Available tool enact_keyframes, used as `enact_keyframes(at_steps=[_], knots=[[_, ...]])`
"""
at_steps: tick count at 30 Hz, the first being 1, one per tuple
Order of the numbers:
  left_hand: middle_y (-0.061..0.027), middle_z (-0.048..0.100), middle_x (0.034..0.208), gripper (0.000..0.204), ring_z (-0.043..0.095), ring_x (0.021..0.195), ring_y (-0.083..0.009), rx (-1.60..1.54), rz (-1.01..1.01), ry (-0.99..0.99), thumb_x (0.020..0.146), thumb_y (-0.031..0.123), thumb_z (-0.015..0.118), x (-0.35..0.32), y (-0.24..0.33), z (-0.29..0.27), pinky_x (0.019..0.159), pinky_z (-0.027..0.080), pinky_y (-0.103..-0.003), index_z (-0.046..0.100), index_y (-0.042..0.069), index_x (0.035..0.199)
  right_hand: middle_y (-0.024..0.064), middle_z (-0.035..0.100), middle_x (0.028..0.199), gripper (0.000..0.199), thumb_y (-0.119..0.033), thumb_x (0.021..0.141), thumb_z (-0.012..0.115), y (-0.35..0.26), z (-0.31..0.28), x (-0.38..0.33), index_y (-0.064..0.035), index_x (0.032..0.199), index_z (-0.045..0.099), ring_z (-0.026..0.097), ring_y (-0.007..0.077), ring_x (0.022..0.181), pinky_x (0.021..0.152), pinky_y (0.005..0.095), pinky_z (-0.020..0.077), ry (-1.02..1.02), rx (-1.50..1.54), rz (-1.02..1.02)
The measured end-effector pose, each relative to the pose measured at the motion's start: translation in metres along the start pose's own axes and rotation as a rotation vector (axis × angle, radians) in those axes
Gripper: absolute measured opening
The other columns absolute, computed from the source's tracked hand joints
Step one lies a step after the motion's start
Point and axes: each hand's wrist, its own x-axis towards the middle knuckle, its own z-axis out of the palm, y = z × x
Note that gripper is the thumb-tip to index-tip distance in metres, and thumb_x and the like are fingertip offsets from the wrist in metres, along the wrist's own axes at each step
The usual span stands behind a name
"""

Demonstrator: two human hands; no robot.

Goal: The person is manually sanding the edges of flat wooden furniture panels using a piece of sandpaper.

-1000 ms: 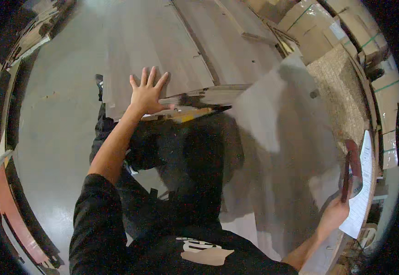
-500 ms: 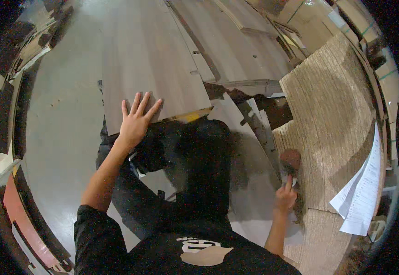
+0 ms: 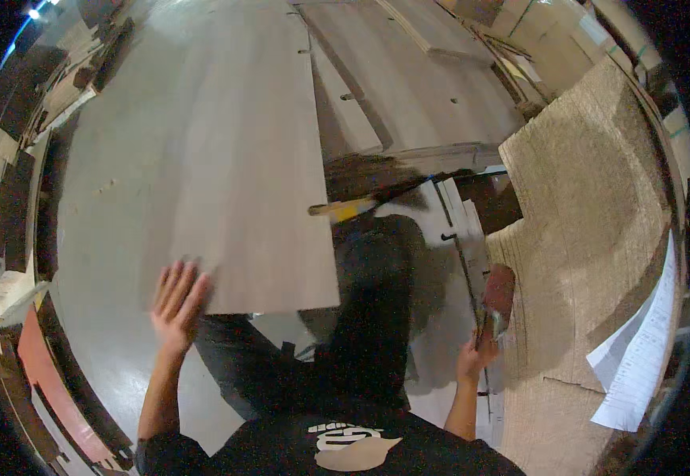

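Remotely I see the right hand (image 3: 472,359) clenched around a red-headed tool (image 3: 499,289), right of the board (image 3: 249,182), which reaches forward between both hands, left hand (image 3: 175,305) at the board's near left corner, whether grasping I cannot tell, cardboard (image 3: 587,174) farther right, panels (image 3: 432,91) beyond.

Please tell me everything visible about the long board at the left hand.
The long board is a flat, pale grey-brown panel, apparently wood, with faint streaks and straight edges. Its length runs from the picture's middle toward the top. The left hand seems to touch its near left corner; what supports the board is hidden.
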Motion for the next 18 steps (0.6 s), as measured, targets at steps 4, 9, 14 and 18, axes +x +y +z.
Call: enact_keyframes(at_steps=[4, 9, 14, 18], knots=[[-0.0215, 0.070, 0.126, 0.033, 0.065, 0.125, -0.0353, -0.025, -0.046, 0.193, 0.093, 0.001, 0.060, 0.025, -0.023, -0.077, 0.106, 0.050, -0.047, 0.070, 0.004, 0.124, 0.0138, 0.072, 0.110, 0.053, 0.001, 0.082, 0.064, -0.029, 0.016, 0.022, -0.0073, 0.134, 0.063, 0.067, 0.0344, 0.083, 0.071, 0.0430, 0.0514, -0.240, 0.478, 0.004], [-0.0102, 0.072, 0.111, 0.023, 0.066, 0.099, -0.0180, -0.184, -0.437, 0.731, 0.103, 0.013, 0.060, -0.067, -0.151, -0.103, 0.086, 0.051, -0.032, 0.067, -0.005, 0.116, 0.0159, 0.073, 0.103, 0.039, -0.003, 0.094, 0.059, -0.126, 0.058, 0.096, -0.0028, 0.133, 0.062, 0.066, 0.0296, 0.075, 0.066, 0.0422, 0.0510, -0.080, 0.631, -0.096], [-0.0045, 0.068, 0.110, 0.031, 0.059, 0.096, -0.0136, -0.415, -0.544, 1.105, 0.105, 0.023, 0.061, -0.051, -0.146, -0.151, 0.083, 0.047, -0.030, 0.065, -0.004, 0.120, 0.0168, 0.074, 0.102, 0.033, -0.010, 0.100, 0.055, -0.139, 0.071, 0.084, 0.0006, 0.131, 0.062, 0.067, 0.0306, 0.073, 0.065, 0.0442, 0.0516, 0.120, 0.934, -0.114], [-0.0027, 0.068, 0.101, 0.025, 0.058, 0.091, -0.0098, -0.432, -0.596, 1.090, 0.106, 0.020, 0.057, -0.071, -0.133, -0.176, 0.078, 0.044, -0.026, 0.066, -0.001, 0.115, 0.0174, 0.074, 0.101, 0.032, -0.016, 0.105, 0.051, -0.162, 0.048, 0.117, 0.0033, 0.129, 0.062, 0.067, 0.0314, 0.072, 0.064, 0.0458, 0.0521, 0.200, 1.103, -0.120]])
